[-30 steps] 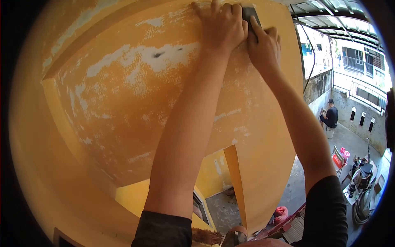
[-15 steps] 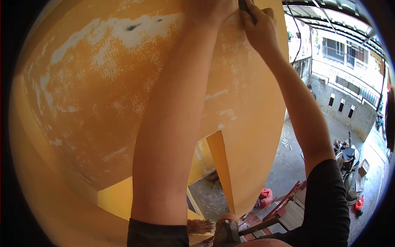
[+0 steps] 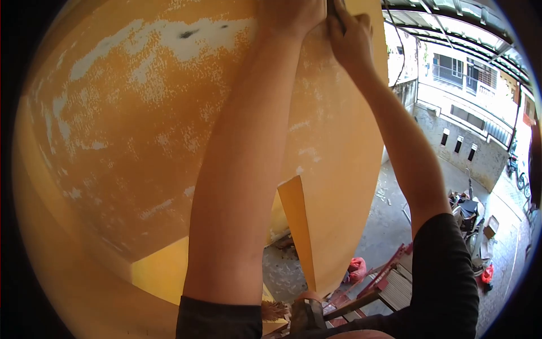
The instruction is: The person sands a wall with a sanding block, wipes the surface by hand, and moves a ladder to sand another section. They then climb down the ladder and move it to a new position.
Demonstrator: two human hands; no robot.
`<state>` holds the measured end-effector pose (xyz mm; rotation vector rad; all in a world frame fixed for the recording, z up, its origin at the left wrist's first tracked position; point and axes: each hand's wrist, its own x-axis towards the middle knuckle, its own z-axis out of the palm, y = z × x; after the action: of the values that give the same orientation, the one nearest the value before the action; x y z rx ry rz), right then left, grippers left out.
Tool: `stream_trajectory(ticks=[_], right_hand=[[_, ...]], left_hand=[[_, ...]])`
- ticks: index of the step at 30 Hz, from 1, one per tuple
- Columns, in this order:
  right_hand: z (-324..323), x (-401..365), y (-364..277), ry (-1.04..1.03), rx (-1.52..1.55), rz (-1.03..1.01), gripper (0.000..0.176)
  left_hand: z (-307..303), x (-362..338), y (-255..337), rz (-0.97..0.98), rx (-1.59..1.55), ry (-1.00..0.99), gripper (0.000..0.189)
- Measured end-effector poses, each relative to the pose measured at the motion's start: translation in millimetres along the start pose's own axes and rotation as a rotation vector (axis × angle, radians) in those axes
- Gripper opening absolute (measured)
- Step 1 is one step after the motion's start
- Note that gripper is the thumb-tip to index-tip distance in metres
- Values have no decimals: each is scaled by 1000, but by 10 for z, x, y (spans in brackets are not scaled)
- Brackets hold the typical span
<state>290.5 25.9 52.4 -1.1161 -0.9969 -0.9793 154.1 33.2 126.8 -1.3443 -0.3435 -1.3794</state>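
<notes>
Both my arms reach up along a yellow-orange wall (image 3: 141, 135) with patches of paint worn to white. My right hand (image 3: 353, 42) is closed around a narrow dark tool (image 3: 335, 14), its upper part cut off by the frame. Just left of it, my left hand (image 3: 291, 17) is up against the wall at the top edge. Its fingers are out of sight, so I cannot tell what they hold. A pale scraped band with a dark smudge (image 3: 188, 34) runs across the wall left of my left forearm.
An angular opening (image 3: 293, 226) cuts the wall low down. Below stand a red ladder-like frame (image 3: 389, 271) and a red plastic bag (image 3: 357, 269). A brown bristly thing (image 3: 274, 310) shows by my left sleeve. Piled scrap (image 3: 471, 214) lies on the concrete floor at right.
The view has shifted slightly, so the yard and lower objects appear a little further left. My hands stay at the same part of the wall, the dark tool still in my right hand.
</notes>
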Motion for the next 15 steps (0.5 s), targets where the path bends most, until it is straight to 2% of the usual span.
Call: stream_trajectory(ticks=[3, 7, 10, 13, 15], right_hand=[[-166, -115, 12, -165, 164, 31, 46], [14, 265, -131, 71, 54, 4, 45], [-89, -97, -166, -31, 122, 95, 45], [-137, 10, -181, -105, 165, 107, 45], [-7, 199, -243, -24, 110, 119, 45]], left_hand=[[23, -23, -12, 19, 9, -6, 25], [86, 48, -5, 55, 66, 29, 25], [69, -21, 0, 10, 46, 62, 28], [102, 29, -30, 74, 143, 38, 21], [136, 54, 30, 11, 89, -65, 22]])
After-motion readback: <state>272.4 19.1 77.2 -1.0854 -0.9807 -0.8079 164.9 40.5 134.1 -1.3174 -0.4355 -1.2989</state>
